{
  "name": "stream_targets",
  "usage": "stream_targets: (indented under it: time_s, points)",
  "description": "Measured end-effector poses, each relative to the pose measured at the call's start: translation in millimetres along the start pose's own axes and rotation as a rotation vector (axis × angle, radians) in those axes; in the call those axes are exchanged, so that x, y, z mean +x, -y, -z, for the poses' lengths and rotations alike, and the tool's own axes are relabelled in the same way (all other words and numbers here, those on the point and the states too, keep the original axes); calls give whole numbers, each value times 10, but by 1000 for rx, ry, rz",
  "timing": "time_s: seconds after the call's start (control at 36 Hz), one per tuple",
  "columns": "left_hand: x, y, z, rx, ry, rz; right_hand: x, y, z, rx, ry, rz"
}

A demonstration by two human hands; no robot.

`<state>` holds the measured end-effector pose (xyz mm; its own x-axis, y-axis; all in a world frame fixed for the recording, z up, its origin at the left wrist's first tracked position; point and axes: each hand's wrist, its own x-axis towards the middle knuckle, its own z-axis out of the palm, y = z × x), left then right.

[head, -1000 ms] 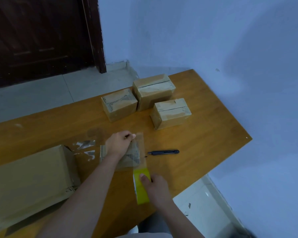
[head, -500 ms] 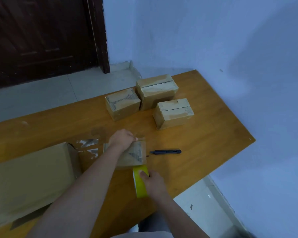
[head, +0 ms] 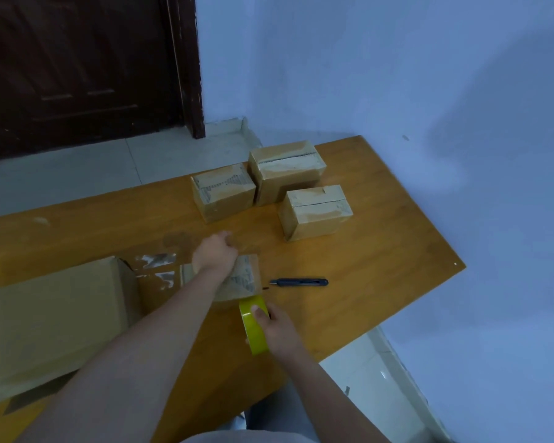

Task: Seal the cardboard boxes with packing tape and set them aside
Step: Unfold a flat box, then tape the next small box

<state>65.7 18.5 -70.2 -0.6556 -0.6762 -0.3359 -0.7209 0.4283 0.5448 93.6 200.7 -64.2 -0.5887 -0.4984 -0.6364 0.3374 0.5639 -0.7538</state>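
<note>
Small cardboard box (head: 237, 281) at near centre of table (head: 381, 266), pinned at far edge by left hand (head: 215, 252), fingers curled over tape end. Yellow tape roll (head: 253, 326) gripped upright in right hand (head: 277, 327), just near of box, keeping strip taut. Utility knife (head: 299, 282) lying right, within reach for cutting. Three taped boxes (head: 269, 190) set aside far.

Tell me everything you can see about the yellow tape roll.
The yellow tape roll is a glossy ring, plastic by its look, standing on edge near the table's front edge. The right hand grips it, thumb on the outer face. A clear strip seems to run from it up over the small box that the left hand rests on. Its core is hidden.
</note>
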Motion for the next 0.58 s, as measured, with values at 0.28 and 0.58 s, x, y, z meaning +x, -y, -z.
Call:
stream_targets:
  time_s: [0.28, 0.58]
  points:
    - [-401, 343, -21, 242, -162, -454, 291, 290, 185, -264, -77, 142]
    - [-624, 309, -282, 359, -56, -320, 377, 69, 168, -515, -97, 89]
